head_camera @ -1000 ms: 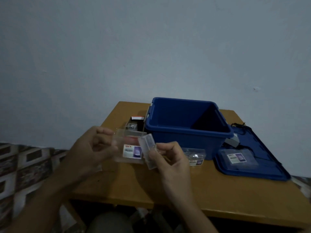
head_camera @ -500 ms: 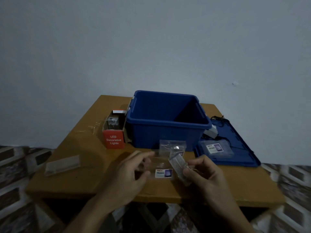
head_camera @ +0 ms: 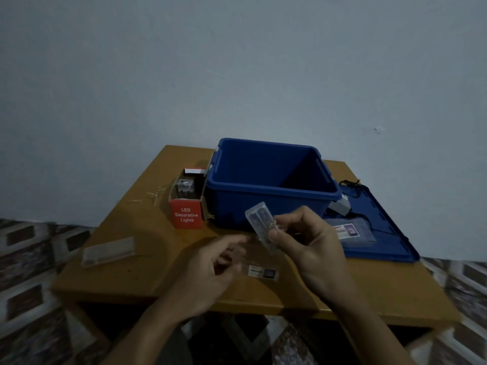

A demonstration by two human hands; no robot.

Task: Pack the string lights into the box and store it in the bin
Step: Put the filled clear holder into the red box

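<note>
My right hand (head_camera: 308, 241) pinches a small clear plastic battery case of the string lights (head_camera: 259, 222) and holds it tilted in front of the blue bin (head_camera: 268, 180). My left hand (head_camera: 210, 270) hovers just left of it with loosely curled fingers and holds nothing. A clear plastic box with a label (head_camera: 259, 270) lies on the wooden table (head_camera: 147, 262) below both hands. The open red box marked LED Decorative Lights (head_camera: 186, 209) stands left of the bin, with thin light wire (head_camera: 155, 194) trailing beside it.
The bin's blue lid (head_camera: 390, 233) lies flat to the right and carries another labelled clear pack (head_camera: 347, 230) and a black cable (head_camera: 350, 184). A clear plastic strip (head_camera: 108, 251) rests near the table's left edge. A wall stands behind.
My left hand let go of the labelled clear box, which now lies on the table. My right hand lifted the clear case higher, toward the bin front.
</note>
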